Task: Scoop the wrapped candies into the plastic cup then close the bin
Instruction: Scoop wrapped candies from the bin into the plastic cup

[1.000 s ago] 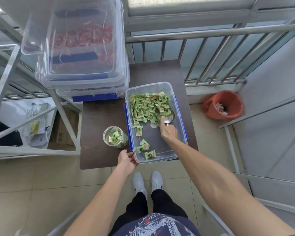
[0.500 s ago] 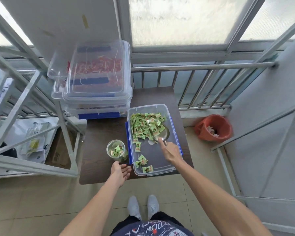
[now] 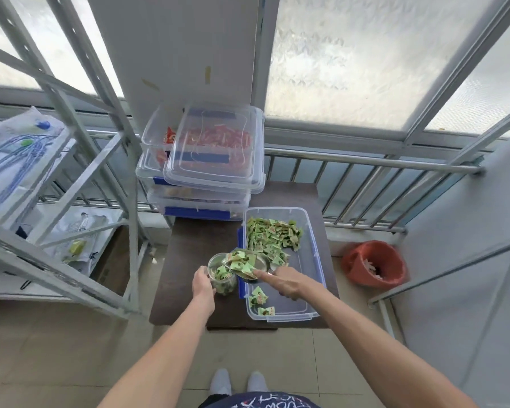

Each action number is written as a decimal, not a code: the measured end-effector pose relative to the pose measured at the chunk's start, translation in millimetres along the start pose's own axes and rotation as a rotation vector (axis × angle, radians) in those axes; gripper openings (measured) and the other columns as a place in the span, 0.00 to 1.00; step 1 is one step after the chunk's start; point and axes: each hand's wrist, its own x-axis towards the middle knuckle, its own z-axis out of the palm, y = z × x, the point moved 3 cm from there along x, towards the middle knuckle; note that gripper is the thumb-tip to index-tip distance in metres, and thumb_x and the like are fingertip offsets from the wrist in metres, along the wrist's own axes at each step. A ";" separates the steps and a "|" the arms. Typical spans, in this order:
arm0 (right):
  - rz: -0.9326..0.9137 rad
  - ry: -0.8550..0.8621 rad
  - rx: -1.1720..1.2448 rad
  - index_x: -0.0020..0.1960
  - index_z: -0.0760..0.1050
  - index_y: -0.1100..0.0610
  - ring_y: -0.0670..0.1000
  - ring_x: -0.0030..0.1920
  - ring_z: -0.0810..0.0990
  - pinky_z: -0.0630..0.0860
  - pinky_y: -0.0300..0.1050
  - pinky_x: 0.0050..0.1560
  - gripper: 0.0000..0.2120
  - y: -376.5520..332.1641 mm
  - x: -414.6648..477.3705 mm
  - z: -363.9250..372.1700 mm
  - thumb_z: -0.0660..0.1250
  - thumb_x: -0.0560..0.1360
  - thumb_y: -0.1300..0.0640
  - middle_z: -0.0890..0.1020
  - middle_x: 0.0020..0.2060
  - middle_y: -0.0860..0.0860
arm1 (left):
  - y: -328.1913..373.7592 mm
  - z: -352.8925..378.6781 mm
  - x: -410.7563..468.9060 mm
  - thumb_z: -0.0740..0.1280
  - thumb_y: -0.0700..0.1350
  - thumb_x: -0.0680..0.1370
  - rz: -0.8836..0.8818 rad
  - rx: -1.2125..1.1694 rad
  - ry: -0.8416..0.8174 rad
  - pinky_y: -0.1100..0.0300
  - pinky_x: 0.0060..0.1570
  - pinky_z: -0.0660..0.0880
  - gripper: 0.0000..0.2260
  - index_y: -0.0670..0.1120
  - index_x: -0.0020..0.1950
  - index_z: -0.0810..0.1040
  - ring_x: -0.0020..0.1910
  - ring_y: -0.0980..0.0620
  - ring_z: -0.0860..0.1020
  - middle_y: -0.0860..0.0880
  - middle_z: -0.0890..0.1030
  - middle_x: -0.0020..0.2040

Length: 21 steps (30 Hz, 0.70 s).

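**Fingers on cup and scoop, candies over the rim**

Fingers (image 3: 202,275) of our left hand (image 3: 203,285) curl around the near side of the plastic cup (image 3: 223,273), gripping it where it stands on the dark table (image 3: 189,245), just left of the open bin (image 3: 309,245). Our right hand (image 3: 289,282) is closed on the handle of a metal scoop (image 3: 252,266), index finger stretched along it; the handle itself is mostly hidden, so we read that grip from the finger shape only. Its bowl, loaded with green wrapped candies (image 3: 240,262), sits tilted over the bin's left wall with its edge at the cup's rim. Inside the cup we see more green wrappers. Most of the loose candies (image 3: 273,235) lie heaped at the bin's far end, and a few sit at its near end. Behind the cup, touching the bin's far left corner, stacked lidded containers (image 3: 212,154) hold red sweets. Right of the bin, on the floor, stands an orange bucket (image 3: 374,265).
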 end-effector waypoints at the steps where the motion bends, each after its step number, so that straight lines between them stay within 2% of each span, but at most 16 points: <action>1: -0.001 -0.021 -0.043 0.43 0.73 0.60 0.58 0.37 0.79 0.78 0.51 0.45 0.42 -5.5 -1.0 -0.4 0.51 0.69 0.19 0.82 0.42 0.61 | -0.4 -1.0 -1.0 0.54 0.49 0.82 0.000 -0.002 -0.008 0.56 0.51 0.68 0.09 0.50 0.52 0.73 0.47 0.54 0.73 0.53 0.75 0.48; 3: 0.001 -0.058 -0.128 0.45 0.75 0.61 0.59 0.39 0.80 0.79 0.52 0.49 0.39 -17.0 -2.3 -1.9 0.55 0.72 0.23 0.83 0.46 0.62 | -1.6 -2.9 -2.4 0.54 0.51 0.82 -0.004 -0.001 -0.027 0.55 0.55 0.67 0.11 0.50 0.58 0.74 0.52 0.54 0.73 0.53 0.75 0.54; 5: -0.009 -0.079 -0.198 0.45 0.76 0.61 0.57 0.38 0.79 0.79 0.51 0.48 0.35 -28.9 -2.5 -4.6 0.57 0.72 0.28 0.84 0.45 0.61 | -2.8 -5.0 -2.4 0.54 0.51 0.83 -0.028 0.002 -0.043 0.55 0.57 0.67 0.13 0.50 0.62 0.73 0.57 0.54 0.72 0.53 0.74 0.57; 8: -0.005 -0.133 -0.294 0.41 0.71 0.58 0.53 0.30 0.71 0.71 0.46 0.36 0.26 -50.0 -3.1 -9.5 0.61 0.74 0.33 0.77 0.37 0.56 | -1.7 -6.2 -2.3 0.54 0.50 0.83 -0.033 -0.021 -0.061 0.54 0.55 0.66 0.12 0.50 0.62 0.72 0.58 0.54 0.71 0.53 0.74 0.58; 12: 0.015 -0.202 -0.418 0.43 0.68 0.56 0.50 0.32 0.69 0.68 0.43 0.35 0.19 -80.0 -15.5 -22.4 0.60 0.80 0.40 0.71 0.35 0.51 | 1.9 -4.9 -7.9 0.54 0.48 0.84 -0.031 -0.031 -0.072 0.55 0.56 0.67 0.09 0.49 0.58 0.72 0.56 0.53 0.71 0.53 0.74 0.54; 13: 0.010 -0.220 -0.431 0.45 0.68 0.56 0.49 0.32 0.68 0.67 0.41 0.34 0.17 -86.1 -18.5 -25.4 0.60 0.81 0.43 0.70 0.35 0.50 | 2.8 -4.2 -9.8 0.54 0.48 0.84 -0.032 -0.028 -0.077 0.55 0.56 0.67 0.09 0.48 0.57 0.72 0.55 0.53 0.71 0.53 0.74 0.52; 15: 0.018 -0.288 -0.463 0.60 0.69 0.54 0.48 0.32 0.65 0.65 0.39 0.32 0.13 -94.6 -18.9 -29.9 0.59 0.82 0.46 0.66 0.35 0.49 | 2.8 -3.0 -7.9 0.53 0.47 0.84 -0.033 -0.040 -0.085 0.55 0.57 0.66 0.09 0.48 0.55 0.72 0.52 0.53 0.72 0.53 0.74 0.48; 16: 0.020 -0.318 -0.454 0.71 0.66 0.51 0.48 0.31 0.64 0.64 0.39 0.31 0.20 -98.6 -19.0 -32.1 0.59 0.82 0.46 0.66 0.35 0.49 | 1.7 -3.3 -6.4 0.53 0.47 0.84 -0.037 -0.044 -0.086 0.55 0.57 0.66 0.09 0.48 0.54 0.72 0.52 0.53 0.72 0.53 0.74 0.48; 17: 0.016 -0.337 -0.447 0.75 0.62 0.46 0.48 0.29 0.63 0.63 0.40 0.30 0.23 -101.7 -19.4 -34.8 0.60 0.82 0.46 0.65 0.34 0.49 | 1.3 -3.4 -7.1 0.53 0.47 0.84 -0.033 -0.051 -0.093 0.54 0.59 0.66 0.09 0.48 0.55 0.72 0.53 0.53 0.72 0.53 0.73 0.49; 19: 0.037 -0.340 -0.444 0.72 0.64 0.45 0.48 0.27 0.59 0.60 0.41 0.29 0.20 -102.8 -25.3 -39.9 0.60 0.80 0.47 0.65 0.32 0.50 | 1.8 -2.8 -7.1 0.53 0.46 0.84 -0.020 -0.062 -0.103 0.53 0.62 0.66 0.08 0.49 0.56 0.71 0.54 0.53 0.71 0.54 0.73 0.48; 20: 0.051 -0.313 -0.449 0.62 0.67 0.48 0.48 0.27 0.59 0.60 0.41 0.29 0.12 -100.5 -28.6 -44.6 0.61 0.80 0.47 0.65 0.32 0.50 | 2.9 -2.4 -8.2 0.52 0.46 0.84 -0.017 -0.060 -0.094 0.53 0.60 0.67 0.09 0.49 0.52 0.71 0.50 0.54 0.71 0.54 0.73 0.45; 21: 0.045 -0.284 -0.428 0.53 0.68 0.51 0.48 0.27 0.60 0.60 0.41 0.30 0.10 -98.3 -32.0 -50.2 0.61 0.81 0.45 0.66 0.32 0.49 | 3.9 -2.4 -9.2 0.52 0.45 0.84 -0.013 -0.045 -0.087 0.54 0.54 0.69 0.10 0.50 0.46 0.71 0.44 0.55 0.71 0.54 0.72 0.42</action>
